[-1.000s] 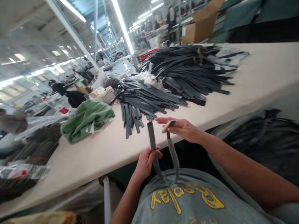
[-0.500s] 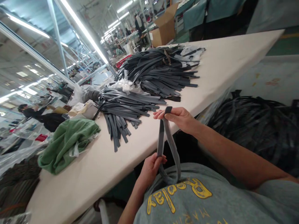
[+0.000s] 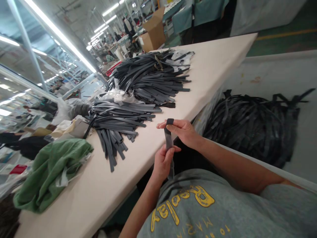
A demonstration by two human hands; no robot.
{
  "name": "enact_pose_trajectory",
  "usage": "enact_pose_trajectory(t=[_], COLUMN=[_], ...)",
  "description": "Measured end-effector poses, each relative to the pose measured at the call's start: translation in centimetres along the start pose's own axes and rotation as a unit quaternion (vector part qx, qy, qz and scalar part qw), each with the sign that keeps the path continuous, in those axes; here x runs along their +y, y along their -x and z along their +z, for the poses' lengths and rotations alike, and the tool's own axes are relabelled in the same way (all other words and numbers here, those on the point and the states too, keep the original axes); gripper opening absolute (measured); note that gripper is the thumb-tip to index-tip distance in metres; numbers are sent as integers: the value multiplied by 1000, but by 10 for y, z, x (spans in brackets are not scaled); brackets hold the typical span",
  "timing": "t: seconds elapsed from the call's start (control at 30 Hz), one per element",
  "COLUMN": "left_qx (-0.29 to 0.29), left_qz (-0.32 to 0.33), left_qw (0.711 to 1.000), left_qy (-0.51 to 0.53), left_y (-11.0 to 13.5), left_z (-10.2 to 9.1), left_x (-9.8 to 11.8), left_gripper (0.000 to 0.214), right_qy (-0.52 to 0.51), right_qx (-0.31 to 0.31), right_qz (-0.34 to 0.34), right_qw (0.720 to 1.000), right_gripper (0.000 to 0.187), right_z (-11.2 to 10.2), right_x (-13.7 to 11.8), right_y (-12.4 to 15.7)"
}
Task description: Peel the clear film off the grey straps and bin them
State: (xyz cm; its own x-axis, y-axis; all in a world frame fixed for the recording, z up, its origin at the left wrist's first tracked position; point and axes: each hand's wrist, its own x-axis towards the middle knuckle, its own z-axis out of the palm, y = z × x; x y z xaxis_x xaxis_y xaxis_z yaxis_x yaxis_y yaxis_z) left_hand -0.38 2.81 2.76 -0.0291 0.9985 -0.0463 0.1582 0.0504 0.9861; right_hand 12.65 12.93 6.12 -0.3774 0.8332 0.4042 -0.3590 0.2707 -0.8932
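Between my hands, in front of my shirt, is a grey fabric strap (image 3: 169, 140) with a darker end. My right hand (image 3: 184, 130) pinches its upper end between thumb and fingers. Lower down, my left hand (image 3: 163, 160) grips the same strap, thumb laid along it. Below the left hand the strap's lower part hangs against my shirt. Beyond my hands, a pile of similar grey straps (image 3: 126, 114) lies on the pale table (image 3: 141, 158). Behind it rests a larger pile of dark straps (image 3: 153, 77).
A green cloth (image 3: 53, 172) lies on the table to the left. White plastic (image 3: 119, 95) sits between the piles. At right, a big pale bin (image 3: 274, 71) holds a heap of dark straps (image 3: 250, 125). A cardboard box (image 3: 153, 33) stands beyond the table, with people farther back.
My view has turned to the right, showing more of the bin. My hands have come closer together, and the strap's open loop now appears as one narrow band.
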Motion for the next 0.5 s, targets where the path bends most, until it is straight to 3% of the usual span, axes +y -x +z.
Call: enact_pose_trajectory(t=[0.07, 0.23, 0.3, 0.4, 0.5], left_qx=[-56, -158, -180, -176, -163], left_qz=[-13, -91, -106, -144, -187], left_qw=[998, 981, 976, 973, 968], left_qy=[-38, -72, -55, -32, -37], left_y=[9, 23, 25, 29, 33], left_z=[10, 30, 34, 31, 20], left_x=[-12, -39, -46, -58, -78], left_gripper=[26, 34, 41, 53, 57], right_qy=[-4, 59, 100, 207, 351], right_qx=[45, 84, 141, 243, 316], right_qz=[-15, 5, 5, -20, -73], right_qw=[999, 995, 985, 948, 878], right_gripper=[25, 31, 33, 32, 28], right_z=[-17, -65, -90, -142, -211], right_x=[-4, -6, -10, -27, -50], right_y=[11, 50, 66, 82, 90])
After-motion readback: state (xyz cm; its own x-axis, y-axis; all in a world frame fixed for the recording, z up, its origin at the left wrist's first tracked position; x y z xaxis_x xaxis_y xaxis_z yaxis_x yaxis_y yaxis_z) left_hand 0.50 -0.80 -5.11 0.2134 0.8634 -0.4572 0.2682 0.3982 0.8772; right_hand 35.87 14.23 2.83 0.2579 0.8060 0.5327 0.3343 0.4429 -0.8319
